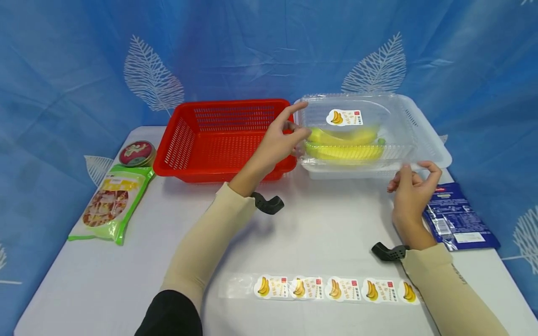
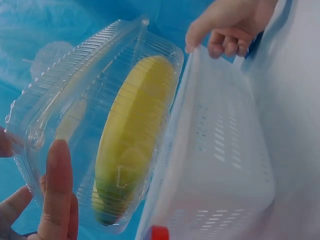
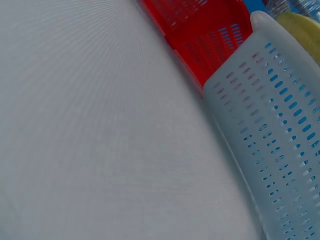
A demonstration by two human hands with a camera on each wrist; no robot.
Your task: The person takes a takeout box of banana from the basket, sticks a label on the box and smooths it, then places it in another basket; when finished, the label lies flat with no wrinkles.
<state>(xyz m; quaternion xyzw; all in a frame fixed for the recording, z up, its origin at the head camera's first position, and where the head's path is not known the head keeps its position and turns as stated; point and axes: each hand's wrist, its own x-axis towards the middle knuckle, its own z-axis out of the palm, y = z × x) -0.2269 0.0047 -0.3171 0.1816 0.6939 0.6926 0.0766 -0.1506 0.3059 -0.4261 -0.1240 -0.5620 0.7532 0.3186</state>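
My left hand (image 1: 279, 137) holds the left end of a clear plastic clamshell box (image 1: 395, 121), thumb on the near side and fingers round the end. Yellow-green bananas (image 1: 344, 151) lie inside, and a banana sticker (image 1: 344, 117) is on the lid. The box sits tilted over a white slotted basket (image 1: 433, 144), overlapping its rim in the head view. At the basket's front right, my right hand (image 1: 412, 200) pinches the rim; the left wrist view shows its thumb at the edge and the other fingers curled outside. The right wrist view shows the basket's side (image 3: 265, 130) but no hand.
A red basket (image 1: 227, 177) stands left of the white one. A green snack bag (image 1: 111, 203) and a round tin (image 1: 136, 154) lie far left. Beside my right hand is a blue pouch (image 1: 460, 217). A strip of banana stickers (image 1: 307, 288) lies along the table front.
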